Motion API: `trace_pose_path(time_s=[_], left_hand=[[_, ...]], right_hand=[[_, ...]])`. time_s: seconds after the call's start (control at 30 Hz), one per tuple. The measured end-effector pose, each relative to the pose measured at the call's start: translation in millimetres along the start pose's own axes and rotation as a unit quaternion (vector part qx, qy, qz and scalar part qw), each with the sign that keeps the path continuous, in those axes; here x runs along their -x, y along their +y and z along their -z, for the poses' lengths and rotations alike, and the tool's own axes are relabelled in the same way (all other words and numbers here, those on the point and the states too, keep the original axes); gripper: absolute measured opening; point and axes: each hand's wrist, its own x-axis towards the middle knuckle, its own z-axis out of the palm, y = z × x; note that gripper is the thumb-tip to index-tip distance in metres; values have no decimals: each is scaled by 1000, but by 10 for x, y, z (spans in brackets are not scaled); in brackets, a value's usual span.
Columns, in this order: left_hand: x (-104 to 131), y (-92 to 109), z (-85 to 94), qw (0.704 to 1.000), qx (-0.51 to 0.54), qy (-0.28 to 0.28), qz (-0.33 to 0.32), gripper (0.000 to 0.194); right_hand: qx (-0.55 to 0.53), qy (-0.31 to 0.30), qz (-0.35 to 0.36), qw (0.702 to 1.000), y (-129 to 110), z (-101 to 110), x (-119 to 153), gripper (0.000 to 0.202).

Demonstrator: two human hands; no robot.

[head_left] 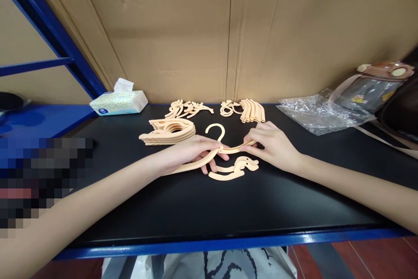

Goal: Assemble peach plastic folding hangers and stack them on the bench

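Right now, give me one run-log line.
left hand: holds hanger near joint | right hand: holds same hanger | curved pieces: on table

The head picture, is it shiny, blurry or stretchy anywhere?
In the head view, glare sparkles on the crinkled plastic bag and streaks the table's blue front edge; at the head view's left, square blocks hide a patch; at its right, the bottle looks slanted and stretched; mid-view, the hanger looks fairly sharp.

Legible text: none. Tissue pack [126,102]: blue oval logo [103,111], too small to read. White bag [183,266]: black brush-like strokes [206,263], unreadable.
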Motion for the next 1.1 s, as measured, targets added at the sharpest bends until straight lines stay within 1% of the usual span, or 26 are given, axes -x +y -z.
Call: trace_pose_path(time_s=[0.23,0.4,0.57,0.8,0.97,1.1], left_hand=[[7,-21,13,1000,9,-11,-10,30],[17,-24,10,1000,28,-11,-1,33],[6,-35,3,1000,28,0,7,31],[9,-31,-7,1000,20,-2,0,30],[12,-31,-2,1000,20,-3,3,30],[9,-38,8,1000,27,-8,-3,29]], right_hand=[[18,14,13,1000,-18,10,0,30],[26,4,20,999,-20,20,0,30],[22,1,31,999,-14,16,-1,29],[-6,-24,24,999,-6,18,5,31],[-19,-31,32,999,-9,24,-2,32],[-16,-33,16,999,-8,17,-1,30]])
